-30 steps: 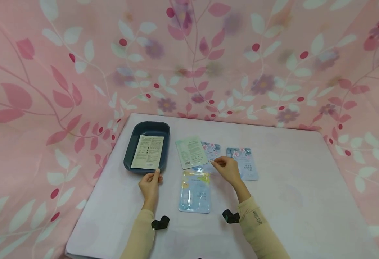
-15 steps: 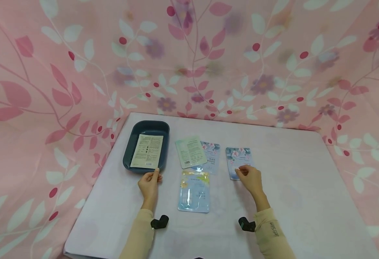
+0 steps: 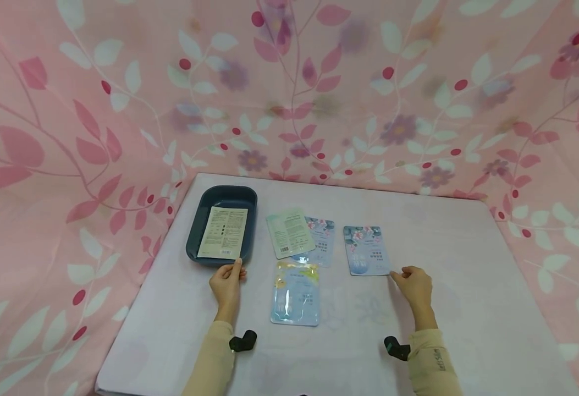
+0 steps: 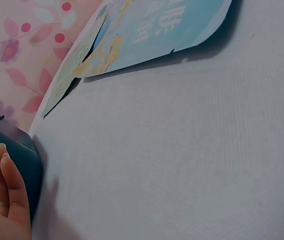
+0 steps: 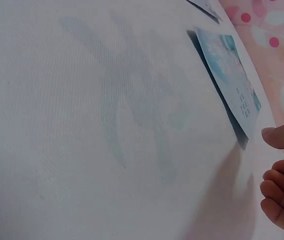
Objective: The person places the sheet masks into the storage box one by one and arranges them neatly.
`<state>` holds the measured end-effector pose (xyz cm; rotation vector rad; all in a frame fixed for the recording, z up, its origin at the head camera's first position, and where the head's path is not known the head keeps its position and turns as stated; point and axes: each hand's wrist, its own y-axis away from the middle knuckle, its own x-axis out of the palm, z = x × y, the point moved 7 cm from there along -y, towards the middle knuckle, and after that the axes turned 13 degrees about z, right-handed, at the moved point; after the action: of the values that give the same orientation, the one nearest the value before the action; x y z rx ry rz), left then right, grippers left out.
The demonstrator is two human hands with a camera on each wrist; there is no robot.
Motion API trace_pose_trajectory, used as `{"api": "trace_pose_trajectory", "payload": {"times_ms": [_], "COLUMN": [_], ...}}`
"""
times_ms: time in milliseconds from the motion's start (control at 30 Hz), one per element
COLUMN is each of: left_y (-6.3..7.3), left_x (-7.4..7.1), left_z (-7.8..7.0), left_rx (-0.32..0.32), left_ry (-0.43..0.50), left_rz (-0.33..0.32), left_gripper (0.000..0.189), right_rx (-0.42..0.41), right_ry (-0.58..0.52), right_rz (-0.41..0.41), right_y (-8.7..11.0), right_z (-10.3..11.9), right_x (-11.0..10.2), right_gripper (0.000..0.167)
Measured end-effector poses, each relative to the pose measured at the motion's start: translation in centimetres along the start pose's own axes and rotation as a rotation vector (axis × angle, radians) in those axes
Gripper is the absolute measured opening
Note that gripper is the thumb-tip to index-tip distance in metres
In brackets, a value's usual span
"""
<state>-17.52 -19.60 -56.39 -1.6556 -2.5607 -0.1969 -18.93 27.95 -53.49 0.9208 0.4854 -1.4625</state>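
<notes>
My left hand holds the near rim of a dark blue tray, thumb at the rim; in the left wrist view its fingers lie against the tray's outer wall. A pale cream sheet mask packet lies in the tray. My right hand is beside the near right corner of a blue floral sheet mask packet. In the right wrist view, its thumb stands apart from loosely curled fingers, with a small gap to that packet and nothing held.
On the white-covered table, a pale green packet overlaps another blue floral packet. A glossy light blue packet with yellow flowers lies nearer the front. A pink floral cloth hangs behind.
My right hand has moved right and toward me, from beside the overlapping packets, across the right floral packet, to its near corner. The left hand has stayed at the tray's rim.
</notes>
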Motion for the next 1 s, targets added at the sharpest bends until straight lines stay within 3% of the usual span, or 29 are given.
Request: {"api": "trace_pose_trajectory", "payload": {"times_ms": [200,400,767,1000], "left_y": [0.0,0.0,0.0,-0.1], "left_x": [-0.2,-0.1,-0.2,-0.1], "left_z": [0.0,0.1,0.5,0.3], "left_rx": [0.018,0.031,0.000,0.014], "left_ry": [0.007,0.003,0.010,0.000], "left_rz": [0.002,-0.008,-0.019,-0.017], "left_gripper": [0.028,0.027,0.024,0.025], "right_rx": [0.110,0.144,0.254,0.303], "right_ry": [0.007,-0.050,-0.278,-0.442], "right_rz": [0.094,0.088,0.072,0.066], "right_y": [-0.1,-0.5,-1.3,-1.8], "right_z": [-1.7,-2.0,-2.1,-2.6], "right_x": [0.6,1.3,2.3,3.1], "right_gripper": [0.051,0.051,0.043,0.043]}}
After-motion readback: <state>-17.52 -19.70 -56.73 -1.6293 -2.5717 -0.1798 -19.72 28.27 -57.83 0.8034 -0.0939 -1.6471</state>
